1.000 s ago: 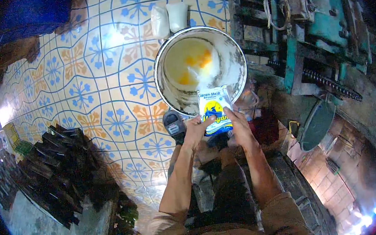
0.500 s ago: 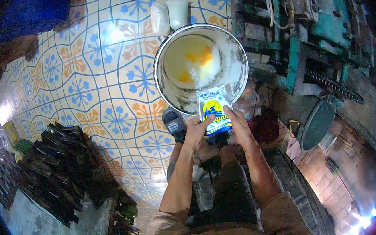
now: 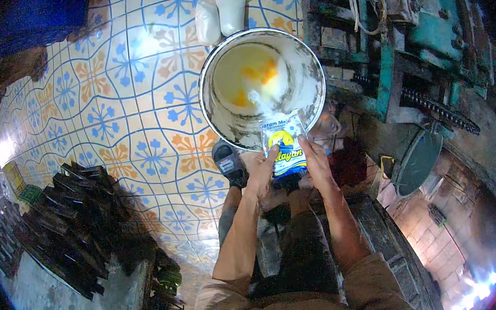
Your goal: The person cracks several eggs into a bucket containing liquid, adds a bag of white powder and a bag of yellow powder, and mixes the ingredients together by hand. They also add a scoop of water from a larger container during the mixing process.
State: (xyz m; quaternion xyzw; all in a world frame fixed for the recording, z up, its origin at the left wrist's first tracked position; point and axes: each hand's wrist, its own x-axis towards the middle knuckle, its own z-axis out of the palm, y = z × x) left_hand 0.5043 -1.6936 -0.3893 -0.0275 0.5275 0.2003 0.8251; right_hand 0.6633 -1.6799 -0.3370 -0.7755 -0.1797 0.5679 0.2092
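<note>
Both hands grip a small white, blue and yellow plastic packet (image 3: 287, 162), my left hand (image 3: 261, 174) on its left side and my right hand (image 3: 318, 162) on its right, thumbs on the front. The packet is tipped over the near rim of a large round pot (image 3: 207, 76), with white granules (image 3: 259, 99) streaming from its far end. Inside, the pot holds pale matter with orange-yellow patches (image 3: 267, 70); its inner wall is smeared dark and white. Two plastic bags of white powder (image 3: 232, 16) stand beside the pot's far side. My sandalled foot (image 3: 227, 163) is just left of my left hand.
Patterned tile floor (image 3: 149, 104) lies under the pot. Green machinery (image 3: 425, 21) with a chain and hose stands at the right, with a round dark green vessel (image 3: 416, 161) below it. Stacked dark metal pieces (image 3: 68, 224) sit lower left. A blue object (image 3: 35, 17) is at the upper left.
The pot appears slightly higher and further left in the view. The packet has tilted and crumpled a little, and the white stream from it is more visible than half a second ago.
</note>
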